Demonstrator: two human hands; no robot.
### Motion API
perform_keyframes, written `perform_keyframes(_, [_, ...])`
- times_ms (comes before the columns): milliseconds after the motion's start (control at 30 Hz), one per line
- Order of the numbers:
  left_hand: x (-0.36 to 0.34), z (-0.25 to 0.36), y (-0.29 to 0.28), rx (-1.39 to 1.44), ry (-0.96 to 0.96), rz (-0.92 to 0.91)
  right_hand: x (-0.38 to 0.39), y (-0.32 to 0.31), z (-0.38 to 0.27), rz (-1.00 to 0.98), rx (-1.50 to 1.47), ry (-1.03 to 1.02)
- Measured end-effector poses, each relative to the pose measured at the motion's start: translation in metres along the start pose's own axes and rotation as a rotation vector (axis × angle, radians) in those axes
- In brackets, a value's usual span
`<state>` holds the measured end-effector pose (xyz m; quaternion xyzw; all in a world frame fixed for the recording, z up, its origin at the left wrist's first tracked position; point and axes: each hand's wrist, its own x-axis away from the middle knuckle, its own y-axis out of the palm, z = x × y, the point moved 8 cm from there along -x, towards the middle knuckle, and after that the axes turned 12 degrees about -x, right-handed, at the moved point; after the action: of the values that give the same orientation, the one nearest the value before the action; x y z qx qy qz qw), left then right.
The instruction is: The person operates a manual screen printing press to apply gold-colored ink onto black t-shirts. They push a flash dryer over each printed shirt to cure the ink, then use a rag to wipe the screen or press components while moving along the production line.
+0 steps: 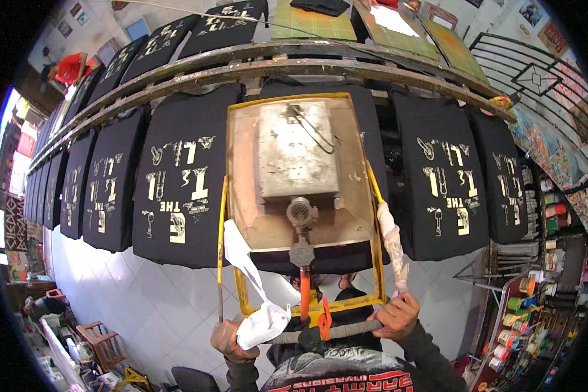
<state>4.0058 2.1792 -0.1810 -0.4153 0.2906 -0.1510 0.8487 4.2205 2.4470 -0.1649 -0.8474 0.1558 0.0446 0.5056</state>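
Observation:
A metal heater unit in a yellow frame sits over a black shirt board in the middle, with a metal fitting and orange hose at its near end. My left hand is closed on the left end of a wrapped handlebar, beside a white cloth tied along the frame. My right hand grips the bar's right end, below the cloth-wrapped right side rail.
Black printed shirts on boards line both sides of the heater. Wooden rails run behind them, with further boards beyond. A person in red bends at the far left. Shelves of colourful containers and a black metal grille stand right.

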Motion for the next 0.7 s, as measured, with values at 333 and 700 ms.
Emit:
perform_keyframes(333, [0.011, -0.008, 0.013, -0.117, -0.048, 0.01, -0.031, 0.002, 0.023, -0.039, -0.032, -0.08])
perform_keyframes(700, [0.02, -0.028, 0.075, -0.155, -0.084, -0.099, -0.045, 0.002, 0.043, -0.073, -0.044, -0.051])
